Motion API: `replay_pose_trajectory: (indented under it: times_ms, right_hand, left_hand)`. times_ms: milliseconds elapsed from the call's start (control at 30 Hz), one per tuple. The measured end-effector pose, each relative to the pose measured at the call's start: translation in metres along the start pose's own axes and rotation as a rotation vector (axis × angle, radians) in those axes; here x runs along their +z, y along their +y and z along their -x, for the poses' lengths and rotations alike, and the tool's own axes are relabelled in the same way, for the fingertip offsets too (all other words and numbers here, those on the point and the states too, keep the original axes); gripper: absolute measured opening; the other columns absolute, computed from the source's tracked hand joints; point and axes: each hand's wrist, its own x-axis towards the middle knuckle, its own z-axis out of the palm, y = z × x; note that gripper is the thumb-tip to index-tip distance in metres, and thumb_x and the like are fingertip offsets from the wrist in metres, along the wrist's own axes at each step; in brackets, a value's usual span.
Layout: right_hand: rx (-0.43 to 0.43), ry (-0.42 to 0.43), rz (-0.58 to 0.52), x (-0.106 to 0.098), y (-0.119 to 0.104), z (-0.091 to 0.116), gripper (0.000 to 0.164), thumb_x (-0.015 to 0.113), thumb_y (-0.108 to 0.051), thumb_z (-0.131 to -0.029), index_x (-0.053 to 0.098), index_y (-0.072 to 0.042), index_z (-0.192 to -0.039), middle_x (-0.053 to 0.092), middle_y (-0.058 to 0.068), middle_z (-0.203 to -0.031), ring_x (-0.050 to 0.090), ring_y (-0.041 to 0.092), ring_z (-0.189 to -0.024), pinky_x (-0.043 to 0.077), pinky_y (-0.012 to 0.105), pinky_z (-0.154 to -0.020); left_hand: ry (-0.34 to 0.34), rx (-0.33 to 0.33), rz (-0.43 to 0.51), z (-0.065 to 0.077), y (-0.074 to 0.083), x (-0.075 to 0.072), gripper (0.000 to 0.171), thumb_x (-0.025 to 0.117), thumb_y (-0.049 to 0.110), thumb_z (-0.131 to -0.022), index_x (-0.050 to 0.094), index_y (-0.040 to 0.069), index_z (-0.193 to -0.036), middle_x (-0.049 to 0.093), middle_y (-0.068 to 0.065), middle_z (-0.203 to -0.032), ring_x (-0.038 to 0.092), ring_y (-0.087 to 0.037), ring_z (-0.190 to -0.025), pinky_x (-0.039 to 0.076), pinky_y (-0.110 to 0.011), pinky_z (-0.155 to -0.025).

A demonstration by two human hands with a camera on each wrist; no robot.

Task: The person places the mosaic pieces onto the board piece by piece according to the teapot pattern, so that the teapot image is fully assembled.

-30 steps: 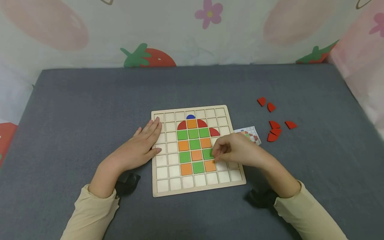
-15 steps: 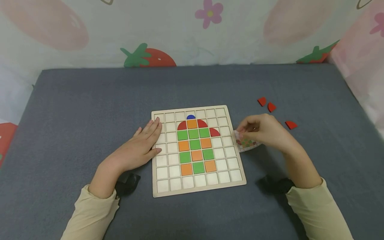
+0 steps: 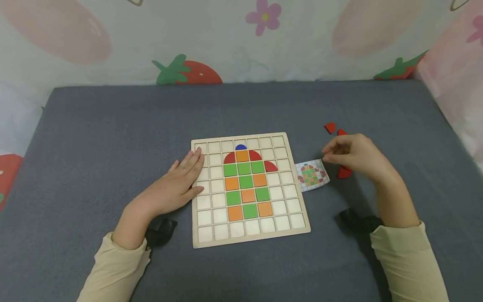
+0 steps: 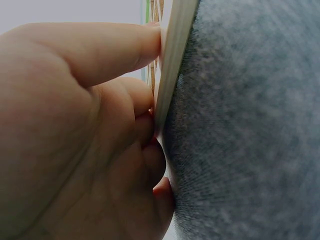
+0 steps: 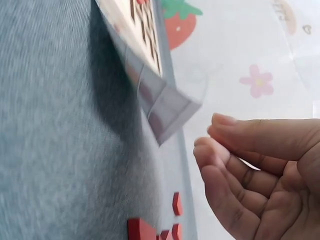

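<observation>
A square wooden grid board lies on the dark grey table. Orange and green square tiles fill its middle cells, with red quarter-round tiles near the top and a blue half-round tile above them. My left hand rests on the board's left edge with fingers extended; in the left wrist view its thumb touches the rim. Over the table to the right, my right hand hovers near loose red pieces, partly hiding them. Between its thumb and fingertips nothing shows in the right wrist view.
A small printed card with a coloured grid pattern lies partly under the board's right side, its outer end curled up. Another red piece lies farther back. Behind the table hangs a curtain with strawberries and flowers.
My right hand has moved from the board's right part, across the card, to the loose red pieces. The left hand stays put, and the tiles on the board look the same.
</observation>
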Motion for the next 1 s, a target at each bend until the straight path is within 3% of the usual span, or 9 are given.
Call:
replay_pose_trajectory:
  times_ms: [400,733,1000]
  right_hand:
    - [0.067,0.015,0.066,-0.015,0.026,-0.001,0.020,0.069,-0.015,-0.087,0.068,0.000,-0.100,0.069,0.009,-0.094,0.059,0.005,-0.077,0.046,0.024,-0.068]
    - [0.113,0.011,0.085,-0.018,0.037,-0.002,0.020,0.069,-0.012,-0.086,0.068,0.002,-0.099,0.069,0.006,-0.087,0.059,0.010,-0.075,0.044,0.030,-0.069]
    - [0.144,0.056,0.120,-0.024,0.047,0.000,0.024,0.071,-0.015,-0.084,0.068,0.001,-0.102,0.070,0.009,-0.091,0.057,0.009,-0.077,0.044,0.034,-0.072]
  left_hand:
    - [0.004,0.006,0.010,0.000,0.000,0.000,0.069,0.048,0.024,-0.099,0.009,-0.003,-0.149,0.000,-0.016,-0.157,-0.001,-0.030,-0.143,0.007,-0.053,-0.112]
    - [-0.001,-0.003,0.010,0.000,0.001,0.000,0.069,0.048,0.024,-0.099,0.009,-0.003,-0.149,-0.001,-0.016,-0.157,-0.002,-0.030,-0.143,0.006,-0.052,-0.112]
    - [-0.001,-0.002,0.008,0.000,0.001,-0.001,0.069,0.047,0.024,-0.099,0.009,-0.003,-0.150,-0.001,-0.016,-0.157,-0.001,-0.030,-0.144,0.006,-0.052,-0.112]
